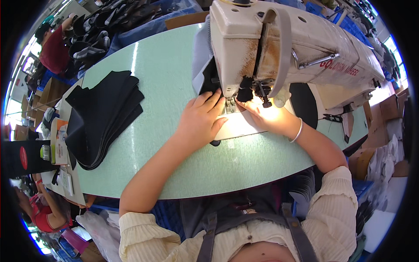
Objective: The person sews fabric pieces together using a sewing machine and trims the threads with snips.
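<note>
A cream sewing machine with rusty patches stands over the table, its lamp lighting the presser foot. My left hand lies left of the foot, fingers stretched out and thumb apart. Its fingertips touch a black piece of material that runs back beside the machine head with a grey layer. From the other side my right hand reaches in, index finger stretched to the foot. Glare and the machine partly hide its other fingers. Whatever lies directly under the needle is washed out by the light.
On the pale green tabletop, a stack of black cut pieces lies at left. A dark rounded piece and black thread snips lie right of the machine. Crates and dark piles surround the table; two other people are at left.
</note>
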{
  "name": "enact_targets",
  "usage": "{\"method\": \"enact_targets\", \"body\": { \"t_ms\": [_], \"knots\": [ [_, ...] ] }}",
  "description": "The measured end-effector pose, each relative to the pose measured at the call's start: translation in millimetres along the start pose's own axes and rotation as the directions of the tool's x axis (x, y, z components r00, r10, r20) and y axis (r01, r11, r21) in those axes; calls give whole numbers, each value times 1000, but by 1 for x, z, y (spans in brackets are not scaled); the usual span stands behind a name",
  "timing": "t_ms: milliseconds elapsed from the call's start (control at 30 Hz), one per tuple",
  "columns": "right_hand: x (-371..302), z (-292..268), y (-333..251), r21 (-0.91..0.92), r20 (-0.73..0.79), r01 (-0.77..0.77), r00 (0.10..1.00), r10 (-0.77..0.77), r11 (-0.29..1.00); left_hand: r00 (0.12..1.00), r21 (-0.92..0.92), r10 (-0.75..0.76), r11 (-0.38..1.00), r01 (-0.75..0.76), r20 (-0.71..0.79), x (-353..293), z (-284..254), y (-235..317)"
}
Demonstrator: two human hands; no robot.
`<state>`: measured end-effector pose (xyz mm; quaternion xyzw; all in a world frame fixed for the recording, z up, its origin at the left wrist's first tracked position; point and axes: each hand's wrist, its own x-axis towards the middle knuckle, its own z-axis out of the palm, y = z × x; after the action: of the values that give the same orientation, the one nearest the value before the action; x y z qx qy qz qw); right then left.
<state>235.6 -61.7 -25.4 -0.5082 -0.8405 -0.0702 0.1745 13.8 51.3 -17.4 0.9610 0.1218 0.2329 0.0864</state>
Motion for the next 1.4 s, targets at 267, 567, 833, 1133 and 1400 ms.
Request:
{"method": "enact_targets", "body": {
  "t_ms": [267,567,833,1133,1400],
  "knots": [
    [-3,9,8,291,116,-209,976,183,934,999,-5,-29,1000,29,38,-3,4,-3],
    [-3,3,1,2,-73,-44,996,44,999,923,224,246,957,-183,-296,-2,-2,-8],
    [-48,-39,42,-414,-214,-420,907,362,808,707,522,-612,498,692,-354,-64,-122,-108],
    [-55,-56,99,-299,-19,-727,652,758,618,682,546,-731,579,605,20,-91,-146,-151],
    [-27,-58,76,-422,5,-784,501,865,456,703,478,-711,610,632,-21,-99,-154,-146]
  ]
}}
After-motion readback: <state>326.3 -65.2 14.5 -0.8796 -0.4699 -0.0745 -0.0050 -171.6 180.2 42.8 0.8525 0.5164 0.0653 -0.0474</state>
